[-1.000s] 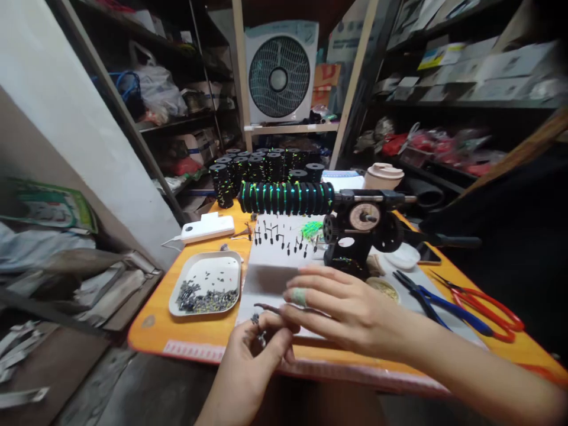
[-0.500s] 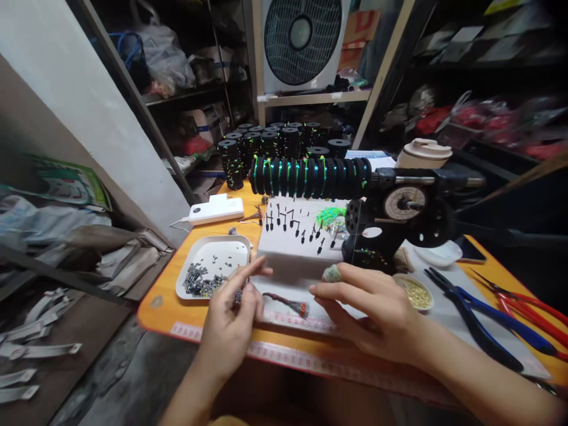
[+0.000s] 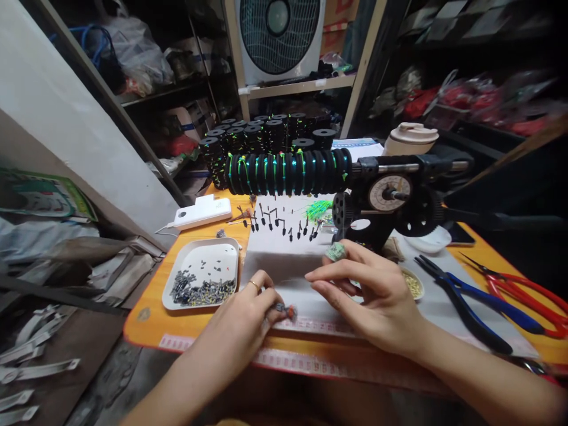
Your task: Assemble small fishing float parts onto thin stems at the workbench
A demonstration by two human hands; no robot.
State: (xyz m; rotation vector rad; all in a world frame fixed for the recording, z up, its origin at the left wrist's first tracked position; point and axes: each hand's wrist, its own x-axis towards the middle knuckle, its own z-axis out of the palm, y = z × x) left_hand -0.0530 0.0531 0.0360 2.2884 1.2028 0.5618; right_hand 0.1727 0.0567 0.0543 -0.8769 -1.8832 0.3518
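Observation:
My left hand (image 3: 248, 310) is closed over a small bundle of dark strands with an orange band (image 3: 290, 312) near its end, low on the white sheet. Its fingers hide the other end of the bundle. My right hand (image 3: 368, 290) hovers above the sheet to the right, fingertips nearly together in a pinch; anything between them is too small to make out. A greenish wrap (image 3: 336, 251) covers one of its fingertips. Left of my left hand sits a white tray (image 3: 238, 260) of small dark pieces. Several small black pieces (image 3: 284, 231) stand along the sheet's raised part.
A black geared machine with a dial (image 3: 390, 193) carries a row of black spools (image 3: 288, 171). On the right lie blue-handled pliers (image 3: 470, 302), a red-handled tool (image 3: 528, 296) and a bowl of gold beads (image 3: 412, 284). A white charger (image 3: 202, 213) sits left; tape measure (image 3: 306, 362) edges the table.
My left hand has moved from beside the tray to the right and closed on the strand bundle. My right hand stays raised in a similar pinch. The view has shifted slightly.

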